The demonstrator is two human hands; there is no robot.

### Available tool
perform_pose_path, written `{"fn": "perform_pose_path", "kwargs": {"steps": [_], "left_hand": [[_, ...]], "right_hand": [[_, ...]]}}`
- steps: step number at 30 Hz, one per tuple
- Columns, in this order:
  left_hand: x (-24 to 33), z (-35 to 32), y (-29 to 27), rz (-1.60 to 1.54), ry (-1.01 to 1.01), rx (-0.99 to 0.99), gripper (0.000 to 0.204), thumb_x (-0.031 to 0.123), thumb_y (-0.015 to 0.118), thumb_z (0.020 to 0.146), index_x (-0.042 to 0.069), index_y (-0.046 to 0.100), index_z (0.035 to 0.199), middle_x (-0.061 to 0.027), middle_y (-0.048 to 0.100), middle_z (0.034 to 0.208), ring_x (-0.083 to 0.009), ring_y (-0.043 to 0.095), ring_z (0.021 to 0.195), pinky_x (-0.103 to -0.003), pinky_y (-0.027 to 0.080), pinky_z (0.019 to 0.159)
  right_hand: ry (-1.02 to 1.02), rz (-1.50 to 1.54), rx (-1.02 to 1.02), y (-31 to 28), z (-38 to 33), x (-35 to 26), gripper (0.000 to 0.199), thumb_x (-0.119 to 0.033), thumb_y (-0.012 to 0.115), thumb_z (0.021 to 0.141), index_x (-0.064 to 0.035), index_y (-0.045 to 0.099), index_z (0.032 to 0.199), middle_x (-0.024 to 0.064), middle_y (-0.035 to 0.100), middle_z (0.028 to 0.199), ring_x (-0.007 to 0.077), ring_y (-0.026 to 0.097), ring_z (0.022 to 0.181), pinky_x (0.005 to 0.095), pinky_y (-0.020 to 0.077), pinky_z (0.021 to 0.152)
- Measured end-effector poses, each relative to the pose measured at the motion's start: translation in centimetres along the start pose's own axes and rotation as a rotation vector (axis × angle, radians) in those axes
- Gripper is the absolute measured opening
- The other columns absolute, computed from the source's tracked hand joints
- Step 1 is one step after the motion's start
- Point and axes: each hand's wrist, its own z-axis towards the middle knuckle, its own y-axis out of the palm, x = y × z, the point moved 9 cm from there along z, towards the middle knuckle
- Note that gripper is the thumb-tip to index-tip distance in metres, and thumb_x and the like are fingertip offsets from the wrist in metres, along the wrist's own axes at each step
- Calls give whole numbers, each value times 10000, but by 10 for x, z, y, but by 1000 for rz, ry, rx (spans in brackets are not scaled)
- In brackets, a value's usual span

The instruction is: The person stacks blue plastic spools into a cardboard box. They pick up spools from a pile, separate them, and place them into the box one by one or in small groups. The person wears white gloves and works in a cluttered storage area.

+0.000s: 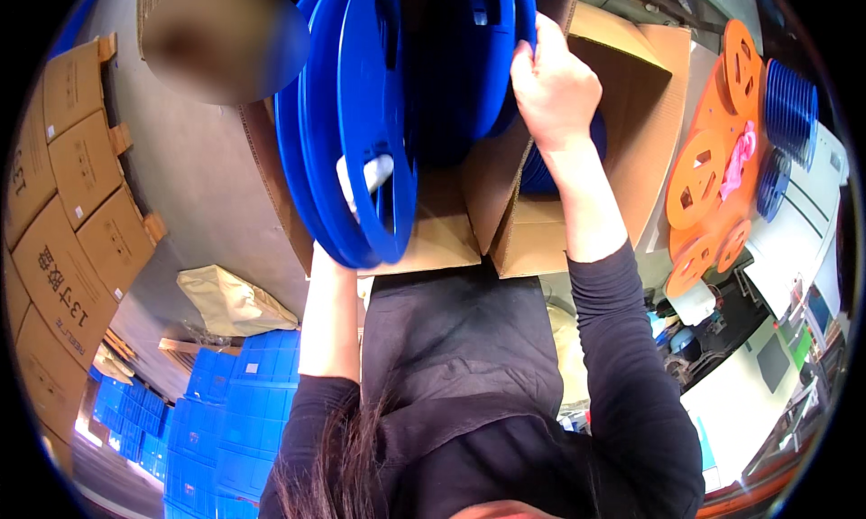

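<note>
On the left, a few blue plastic reels (379, 95) stand on edge side by side, tilted over an open cardboard box (266, 172). My left hand (370, 176) is closed on them; whitish fingers show through a slot, and the reels cover the rest of it. My right hand (555, 82) is closed at the rim of another blue reel (492, 77), which stands deeper in the box. Its thumb lies along that rim, while its other fingers are partly hidden.
A second open cardboard box (631, 149) adjoins on the right, with blue reels inside. Stacked cartons (63, 275) line the left, and blue boxes (244, 402) stand lower left. Orange reels (695, 181) and a stack of blue discs (791, 113) sit at the right.
</note>
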Motion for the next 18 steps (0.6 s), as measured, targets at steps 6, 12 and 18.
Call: {"fn": "perform_pose_path", "kwargs": {"steps": [6, 12, 18], "left_hand": [[8, 53, 27, -80, 51, -72, 472, 240, 668, 853, 112, 516, 1282, -79, 603, 1166, -217, 570, 1055, -377, 455, 936], [7, 86, 47, -108, 84, -97, 478, 248, 681, 847, 123, 518, 1278, -85, 609, 1161, -225, 579, 1052, -384, 469, 924], [7, 110, 63, -131, 111, -115, 483, 257, 694, 841, 134, 521, 1275, -92, 615, 1156, -233, 588, 1050, -390, 483, 913]], "right_hand": [[72, -28, -16, 19, -6, 14, 271, -218, 581, 828, -160, 632, 1088, 99, 633, 626, 287, 653, 603, 381, 515, 546], [62, -121, -249, 32, -5, 14, 339, -251, 649, 835, -127, 600, 1146, 117, 667, 718, 282, 668, 687, 386, 528, 595], [-133, 201, 33, 19, -22, 26, 302, -217, 660, 835, -172, 619, 1130, 57, 685, 769, 233, 676, 673, 312, 528, 572]]}}
